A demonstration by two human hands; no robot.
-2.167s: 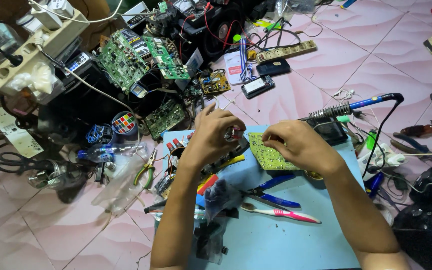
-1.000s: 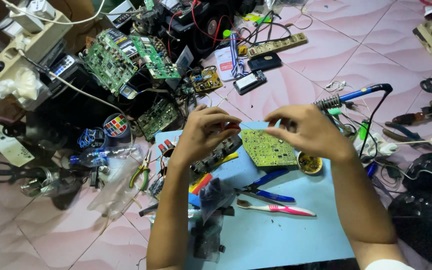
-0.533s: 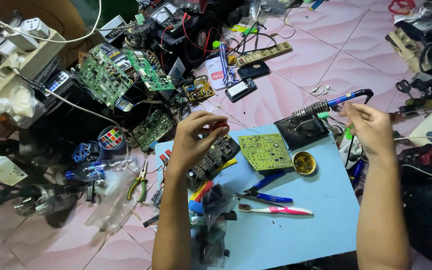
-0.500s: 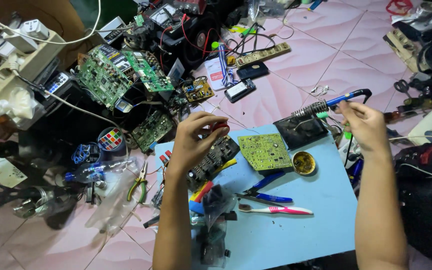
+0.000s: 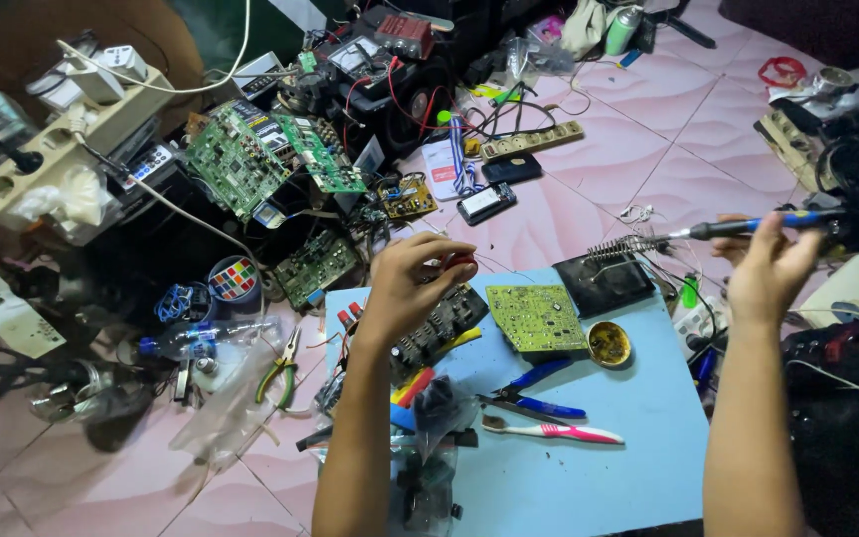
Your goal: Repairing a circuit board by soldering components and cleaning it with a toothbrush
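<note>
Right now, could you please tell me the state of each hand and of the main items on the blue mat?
Left hand: raised, pinching a small red part.
Right hand: gripping the soldering iron, tip at its coil stand.
Green circuit board: lying flat, untouched.
Round tin: open.
Blue cutters: lying on the blue mat.
Toothbrush: lying flat.

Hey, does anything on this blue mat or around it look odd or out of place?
A pink toothbrush lies among the tools on the blue mat. Bare circuit boards are heaped crookedly on the tiled floor.
</note>
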